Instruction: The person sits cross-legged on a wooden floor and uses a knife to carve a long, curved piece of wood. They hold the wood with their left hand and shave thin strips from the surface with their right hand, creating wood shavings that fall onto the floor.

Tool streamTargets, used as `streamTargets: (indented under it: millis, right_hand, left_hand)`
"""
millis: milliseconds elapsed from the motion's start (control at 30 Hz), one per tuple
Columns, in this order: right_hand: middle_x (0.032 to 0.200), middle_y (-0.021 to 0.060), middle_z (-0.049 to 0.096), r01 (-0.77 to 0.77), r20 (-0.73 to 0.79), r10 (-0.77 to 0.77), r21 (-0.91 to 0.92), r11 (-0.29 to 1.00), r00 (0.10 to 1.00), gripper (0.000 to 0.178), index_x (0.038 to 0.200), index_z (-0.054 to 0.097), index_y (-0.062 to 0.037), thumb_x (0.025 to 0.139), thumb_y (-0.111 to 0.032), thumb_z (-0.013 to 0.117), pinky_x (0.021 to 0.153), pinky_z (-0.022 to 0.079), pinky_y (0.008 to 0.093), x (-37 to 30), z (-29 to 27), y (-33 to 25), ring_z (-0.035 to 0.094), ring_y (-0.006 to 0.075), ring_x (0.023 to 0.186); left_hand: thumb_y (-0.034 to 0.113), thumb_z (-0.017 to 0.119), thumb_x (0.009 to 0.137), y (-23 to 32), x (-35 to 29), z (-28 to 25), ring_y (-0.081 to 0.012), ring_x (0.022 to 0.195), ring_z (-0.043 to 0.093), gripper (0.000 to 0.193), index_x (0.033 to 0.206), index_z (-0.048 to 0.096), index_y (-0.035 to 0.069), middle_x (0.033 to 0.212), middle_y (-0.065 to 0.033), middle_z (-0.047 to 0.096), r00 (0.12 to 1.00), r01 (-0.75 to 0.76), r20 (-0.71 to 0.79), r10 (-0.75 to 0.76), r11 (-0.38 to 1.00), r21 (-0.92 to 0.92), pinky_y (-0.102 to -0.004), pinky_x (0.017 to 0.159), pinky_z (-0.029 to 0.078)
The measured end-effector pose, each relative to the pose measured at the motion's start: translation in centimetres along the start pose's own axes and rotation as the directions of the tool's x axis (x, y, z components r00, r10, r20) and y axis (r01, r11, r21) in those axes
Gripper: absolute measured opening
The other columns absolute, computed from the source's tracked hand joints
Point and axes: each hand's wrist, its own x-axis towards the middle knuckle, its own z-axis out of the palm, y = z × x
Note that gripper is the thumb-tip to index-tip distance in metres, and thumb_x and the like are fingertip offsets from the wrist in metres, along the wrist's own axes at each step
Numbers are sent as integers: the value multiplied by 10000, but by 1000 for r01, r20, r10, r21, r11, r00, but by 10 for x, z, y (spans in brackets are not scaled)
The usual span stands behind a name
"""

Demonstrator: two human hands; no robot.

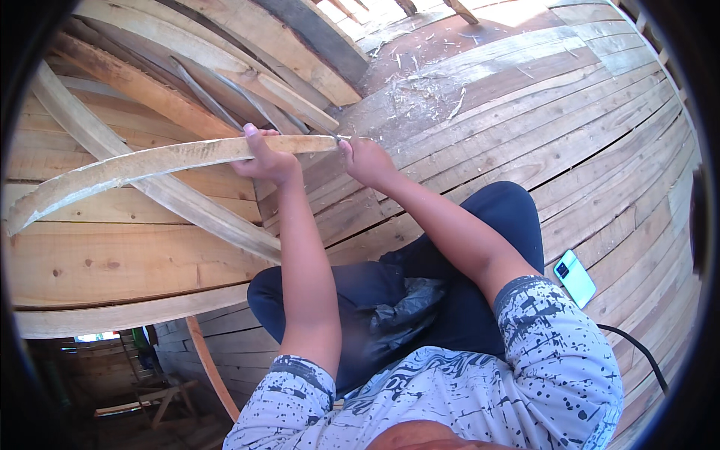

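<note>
A long, pale wooden strip [172,159] with a rough, whitish edge stretches from the far left to the middle, looking curved in this view. My left hand [266,159] is wrapped round it near its right end, thumb up along the side. At that end my right hand [369,163] is closed in a fist, thumb toward the strip's tip. A small dark, metal-looking piece [340,140] shows between the fist and the wood; whatever the fist holds is mostly hidden by the fingers.
Boards and beams [277,52] lean at the upper left, and another plank [161,180] crosses beneath the strip. Shavings [427,94] litter the plank floor [592,135]. A light-coloured phone [575,279] lies right of my knee, near a black cable [637,343]. A lower space opens at bottom left.
</note>
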Motion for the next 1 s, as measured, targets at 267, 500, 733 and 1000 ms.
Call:
streamTargets:
  millis: [267,500,733,1000]
  right_hand:
    - [785,311,638,20,-4,-20,35,999,1000,459,949,622,20,1051,-365,393,721,479,592,7,-4,1,626,505,801]
    - [787,309,638,-18,32,19,-5,1000,999,468,919,625,20,1050,-366,395,725,483,586,5,0,3,624,508,791]
    - [749,274,658,32,38,-32,7,999,999,484,874,608,20,1050,-377,393,710,520,560,7,-7,0,664,476,761]
    - [751,290,651,-7,-9,7,-24,1000,1000,483,869,610,20,1045,-381,406,725,517,563,3,-3,2,656,489,767]
  left_hand:
    - [190,677,874,3,2,2,-153,550,515,277,759,502,8,652,-48,512,999,5,51,-4,1000,-15,-283,521,440]
    - [190,677,873,-1,-1,-3,-153,565,523,283,745,505,6,657,-53,516,999,-16,34,16,1000,11,-288,526,436]
    - [195,681,872,-3,4,-2,-154,574,530,276,773,512,1,666,-56,521,997,-17,73,18,1000,-8,-284,527,447]
    - [208,688,870,-1,-3,2,-154,569,527,279,787,512,8,676,-56,522,998,18,60,-19,1000,6,-280,525,449]
